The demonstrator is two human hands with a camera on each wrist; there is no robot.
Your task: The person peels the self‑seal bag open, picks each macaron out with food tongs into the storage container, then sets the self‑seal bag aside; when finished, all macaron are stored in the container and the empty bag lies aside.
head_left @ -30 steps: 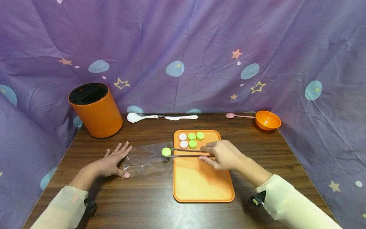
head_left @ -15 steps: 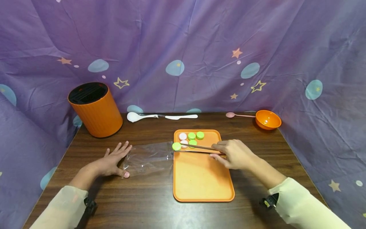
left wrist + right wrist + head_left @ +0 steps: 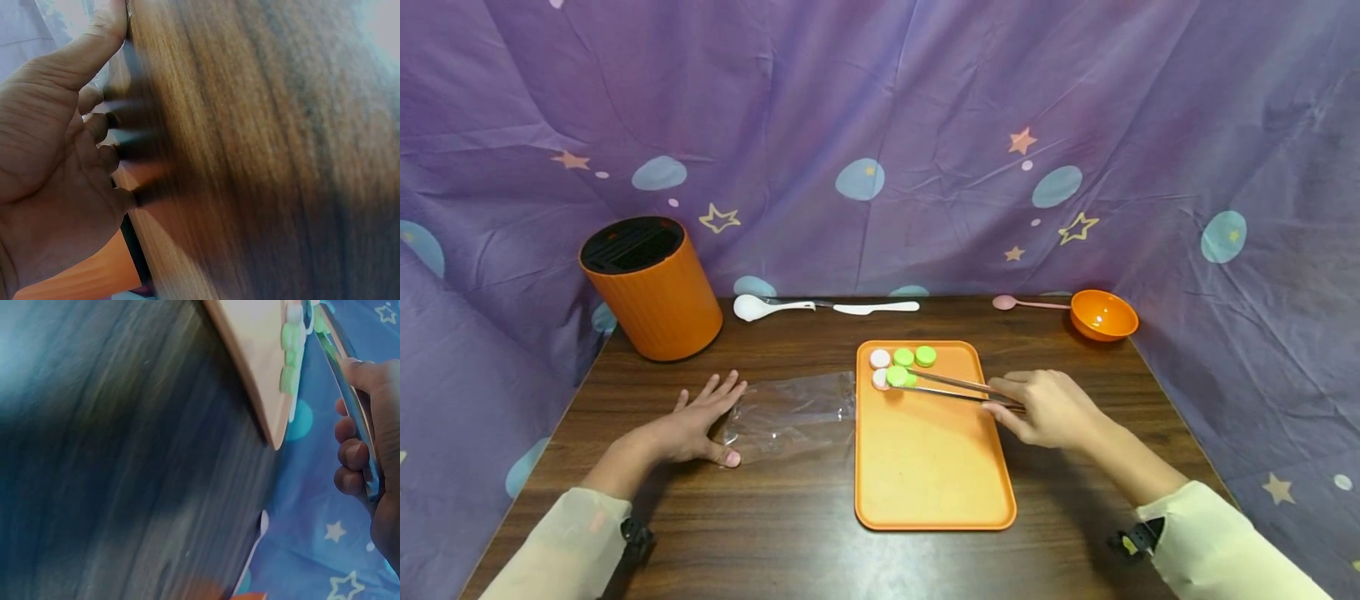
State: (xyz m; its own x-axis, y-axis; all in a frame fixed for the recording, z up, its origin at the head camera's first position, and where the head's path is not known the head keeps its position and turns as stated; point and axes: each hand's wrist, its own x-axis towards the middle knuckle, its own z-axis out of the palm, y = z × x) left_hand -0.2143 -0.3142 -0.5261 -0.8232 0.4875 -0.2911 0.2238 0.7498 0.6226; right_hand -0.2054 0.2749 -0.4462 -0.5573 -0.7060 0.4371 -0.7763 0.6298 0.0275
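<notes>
My right hand (image 3: 1052, 408) grips slim metal tongs (image 3: 951, 392) over the right edge of the orange tray (image 3: 932, 467). Between the tong tips is a green macaron (image 3: 897, 377), held over the tray's far left part, where it overlaps a pink macaron (image 3: 880, 380) and another green one. Behind them sit a second pink macaron (image 3: 879, 358) and two green macarons (image 3: 926, 357). In the right wrist view, fingers wrap round the tongs (image 3: 350, 387). My left hand (image 3: 688, 427) is spread flat, its fingertips and thumb on the left end of a clear plastic bag (image 3: 797, 412) on the table.
An orange knife block (image 3: 658, 300) stands at the back left. Along the back edge lie a white ladle (image 3: 760, 307), a white knife (image 3: 876, 307) and a pink spoon (image 3: 1018, 303), with an orange bowl (image 3: 1102, 317) at right. A purple curtain (image 3: 805, 125) hangs behind.
The right hand has drawn the tongs and green macaron rightward, from above the plastic bag to over the tray near the other macarons. The left hand has stayed put.
</notes>
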